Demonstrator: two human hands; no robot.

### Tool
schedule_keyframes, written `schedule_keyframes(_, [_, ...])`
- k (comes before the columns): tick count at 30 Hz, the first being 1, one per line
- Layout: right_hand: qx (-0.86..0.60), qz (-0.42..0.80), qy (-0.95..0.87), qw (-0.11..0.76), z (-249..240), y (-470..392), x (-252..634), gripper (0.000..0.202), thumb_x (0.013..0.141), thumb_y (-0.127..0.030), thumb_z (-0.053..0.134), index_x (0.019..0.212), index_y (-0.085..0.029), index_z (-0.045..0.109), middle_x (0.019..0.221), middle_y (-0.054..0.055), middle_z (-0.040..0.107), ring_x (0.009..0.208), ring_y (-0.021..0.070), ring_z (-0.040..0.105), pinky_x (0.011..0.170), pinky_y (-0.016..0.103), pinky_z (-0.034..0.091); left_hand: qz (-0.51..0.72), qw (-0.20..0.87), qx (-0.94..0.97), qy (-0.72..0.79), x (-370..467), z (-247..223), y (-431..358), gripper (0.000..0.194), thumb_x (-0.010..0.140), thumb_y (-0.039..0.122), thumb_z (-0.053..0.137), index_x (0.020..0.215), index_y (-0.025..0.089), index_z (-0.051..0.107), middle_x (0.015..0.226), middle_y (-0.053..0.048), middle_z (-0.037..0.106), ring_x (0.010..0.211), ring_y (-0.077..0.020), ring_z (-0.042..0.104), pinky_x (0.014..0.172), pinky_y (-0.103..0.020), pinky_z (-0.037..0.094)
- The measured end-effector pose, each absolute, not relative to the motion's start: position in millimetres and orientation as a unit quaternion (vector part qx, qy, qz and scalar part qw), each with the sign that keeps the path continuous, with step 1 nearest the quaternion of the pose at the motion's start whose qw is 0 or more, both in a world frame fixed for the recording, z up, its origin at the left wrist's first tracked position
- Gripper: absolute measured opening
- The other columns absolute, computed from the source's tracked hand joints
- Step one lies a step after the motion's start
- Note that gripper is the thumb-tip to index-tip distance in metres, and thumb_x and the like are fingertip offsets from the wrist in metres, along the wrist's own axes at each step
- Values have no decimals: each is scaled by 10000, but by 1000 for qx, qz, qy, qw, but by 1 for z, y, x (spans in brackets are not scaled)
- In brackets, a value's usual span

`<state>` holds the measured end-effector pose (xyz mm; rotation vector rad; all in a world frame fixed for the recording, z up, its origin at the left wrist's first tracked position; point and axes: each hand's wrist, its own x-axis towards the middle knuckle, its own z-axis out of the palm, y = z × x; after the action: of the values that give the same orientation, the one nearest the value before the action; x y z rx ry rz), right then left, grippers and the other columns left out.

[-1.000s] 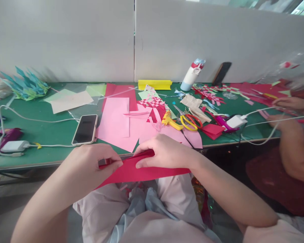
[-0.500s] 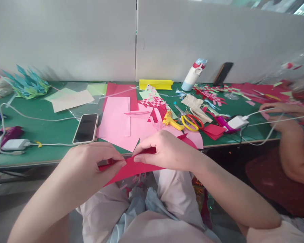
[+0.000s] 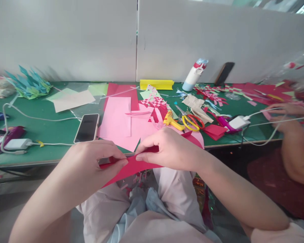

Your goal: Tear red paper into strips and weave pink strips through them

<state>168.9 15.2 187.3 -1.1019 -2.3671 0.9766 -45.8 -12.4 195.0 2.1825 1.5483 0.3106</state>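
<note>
A red paper sheet point(image 3: 131, 168) is held over my lap at the table's front edge, its upper edge folded over. My left hand point(image 3: 98, 162) pinches that edge between thumb and fingers. Close beside it on the right, my right hand point(image 3: 164, 148) pinches the same edge, thumb towards me. Beyond my hands lie pink sheets point(image 3: 116, 116) on the green table. A yellow glue gun point(image 3: 172, 122) and scissors with yellow and red handles point(image 3: 191, 123) rest just past my right hand.
At the left are a phone point(image 3: 87, 128), a white charger point(image 3: 19, 144) with cables and a blue-green paper piece point(image 3: 27, 84). A bottle point(image 3: 194, 75) stands at the back. Another person's arm point(image 3: 295, 135) reaches in at the right, near a second charger point(image 3: 239, 122).
Both hands keep their pinch on the red sheet, almost unmoved. The whole view has shifted very slightly.
</note>
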Motion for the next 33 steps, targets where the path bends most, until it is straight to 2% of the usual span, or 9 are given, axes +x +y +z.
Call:
schedule_keyframes(7, [-377,325,-853,160,185,17,166,144,815,-235,615,851,-209,751,778,-10,736,665,114,638,612,234,432,91,246,779,569,-39,197,-9,176,743,342,555,719,317,727,769,40,713,662,-152,621,539,-227,448])
schedule_keyframes(14, [-372,311,-860,158,185,18,163,138,815,-227,619,833,-189,750,772,0,739,659,112,639,597,235,416,148,270,785,538,-35,192,-6,162,744,291,563,680,277,711,724,46,700,656,-133,618,566,-217,459])
schedule_keyframes(20, [-380,302,-862,146,187,20,164,128,808,-231,633,829,-186,751,775,2,740,670,119,641,594,240,405,125,252,794,539,-34,189,-4,153,757,285,549,755,275,701,774,51,704,697,-132,617,589,-214,446])
schedule_keyframes(25, [-386,315,-854,148,186,22,174,128,798,-272,656,848,-198,747,791,-19,737,699,115,645,628,231,413,121,282,786,536,-37,190,-4,152,762,289,543,741,265,692,769,40,696,690,-129,617,589,-207,452])
schedule_keyframes(29, [-390,318,-850,157,186,23,180,106,791,-247,660,825,-199,748,778,-26,736,691,108,644,631,223,412,109,277,783,546,-40,190,-3,164,770,324,537,724,279,689,763,42,697,666,-129,616,570,-211,444])
schedule_keyframes(33, [-393,314,-852,142,186,23,178,109,799,-232,645,814,-194,746,759,-27,732,677,103,636,616,222,401,83,268,779,560,-35,191,-3,161,739,287,537,745,281,697,774,35,708,695,-150,625,585,-229,441])
